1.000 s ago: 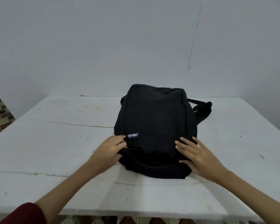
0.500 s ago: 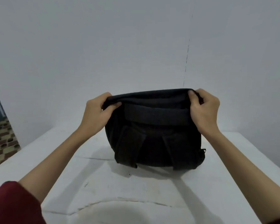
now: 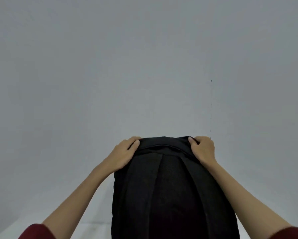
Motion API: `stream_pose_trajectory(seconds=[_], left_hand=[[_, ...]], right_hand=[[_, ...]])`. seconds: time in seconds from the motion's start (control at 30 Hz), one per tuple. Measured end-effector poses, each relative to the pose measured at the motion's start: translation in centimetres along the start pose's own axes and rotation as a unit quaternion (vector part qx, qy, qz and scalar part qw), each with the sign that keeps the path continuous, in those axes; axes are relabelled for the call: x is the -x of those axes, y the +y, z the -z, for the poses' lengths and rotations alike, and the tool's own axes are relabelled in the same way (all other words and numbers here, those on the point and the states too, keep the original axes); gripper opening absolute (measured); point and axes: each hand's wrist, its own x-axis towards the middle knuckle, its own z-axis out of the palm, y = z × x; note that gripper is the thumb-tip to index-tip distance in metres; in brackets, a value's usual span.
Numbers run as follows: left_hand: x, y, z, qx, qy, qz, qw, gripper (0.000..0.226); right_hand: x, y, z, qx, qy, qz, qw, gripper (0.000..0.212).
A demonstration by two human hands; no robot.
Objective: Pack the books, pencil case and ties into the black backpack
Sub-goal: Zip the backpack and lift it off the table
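Backpack point(image 3: 172, 195) raised, left hand point(image 3: 123, 156), right hand point(image 3: 202, 150) gripping top corners, grey wall point(image 3: 144, 66) behind

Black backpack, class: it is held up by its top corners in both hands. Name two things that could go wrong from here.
1. The left hand and right hand pinch only fabric at the top corners of the black backpack; it might slip.
2. The backpack hides most of the table, so setting it down could be misjudged.

Backpack point(image 3: 172, 195) between hands, before wall point(image 3: 144, 66)
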Motion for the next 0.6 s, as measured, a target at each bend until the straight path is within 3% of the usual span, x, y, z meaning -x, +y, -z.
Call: stream_pose_trajectory(seconds=[0.13,0.33,0.47,0.53,0.6], left_hand=[[-3.9,-1.0,-0.9,0.070,-0.127,0.007,0.989,0.033],[-7.5,-3.6,-3.1,-0.131,0.042,-0.077,0.987,0.016],[-7.5,-4.3,-4.7,-0.109,0.090,-0.078,0.987,0.030],[-7.5,-4.4,-4.9,-0.098,0.051,-0.089,0.990,0.035],[-7.5,-4.6,-4.6,-0.101,-0.043,-0.065,0.992,0.046]], right_hand=[[-2.3,2.7,-2.1,0.026,0.005,-0.014,1.000,0.045],[-4.0,2.1,-4.7,0.046,-0.012,0.022,0.999,0.046],[-4.1,1.3,-3.3,-0.098,-0.164,-0.002,0.982,0.032],[-3.2,1.3,-1.8,-0.095,-0.286,-0.005,0.953,0.036],[-2.3,1.6,-0.8,-0.032,-0.360,0.002,0.933,0.036]])
